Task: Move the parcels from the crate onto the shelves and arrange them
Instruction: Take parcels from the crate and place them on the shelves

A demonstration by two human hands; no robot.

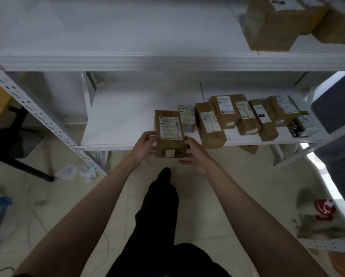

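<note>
White lower shelf, left hand, right hand both gripping parcel, beige floor

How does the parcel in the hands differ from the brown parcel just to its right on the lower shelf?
The held parcel is gripped by the left hand and right hand at the shelf's front edge; the neighbouring parcel lies untouched on the lower shelf. The held parcel's label bears red handwriting; the neighbour's shows none. Both are brown with white labels.

Your left hand and right hand: bare, no gloves, rings or watch. Your forearms: bare, no sleeves in view. Your legs: black trousers, loose cut. Your foot: black shoe, rounded toe.
</note>
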